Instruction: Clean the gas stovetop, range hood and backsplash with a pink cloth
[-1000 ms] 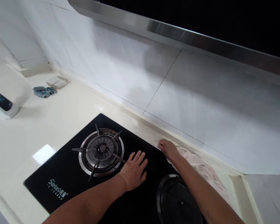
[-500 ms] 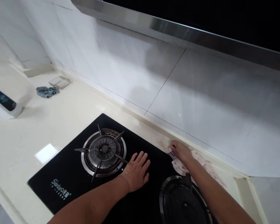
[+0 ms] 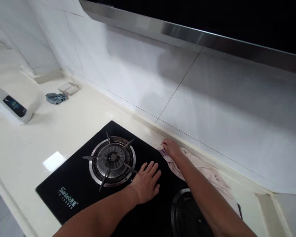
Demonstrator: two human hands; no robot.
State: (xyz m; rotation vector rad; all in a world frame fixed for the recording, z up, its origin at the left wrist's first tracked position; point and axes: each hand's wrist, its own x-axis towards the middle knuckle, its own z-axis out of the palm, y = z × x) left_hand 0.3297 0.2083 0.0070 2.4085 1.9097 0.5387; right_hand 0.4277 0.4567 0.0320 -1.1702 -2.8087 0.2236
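Observation:
My left hand (image 3: pixel 147 181) lies flat with fingers spread on the black glass gas stove (image 3: pixel 88 200), just right of the left burner (image 3: pixel 112 158). At the stove's back edge my right hand (image 3: pixel 170 147) is closed on a pale pink cloth (image 3: pixel 207 171). The cloth trails to the right along the strip between stove and wall, partly behind my right forearm. A small purple patch shows under the right fingers. The right burner (image 3: pixel 187 214) is partly covered by that forearm.
A white bottle (image 3: pixel 11 107) with a dark label lies on the cream counter (image 3: pixel 71 131) at left. Behind it are a crumpled blue-grey rag (image 3: pixel 56 98) and a clear shallow tray (image 3: pixel 69 88). The range hood (image 3: pixel 187 31) overhangs the tiled wall.
My right hand has slid left along the stove's back edge, drawing the cloth with it. My left hand stays on the glass. The view has shifted slightly.

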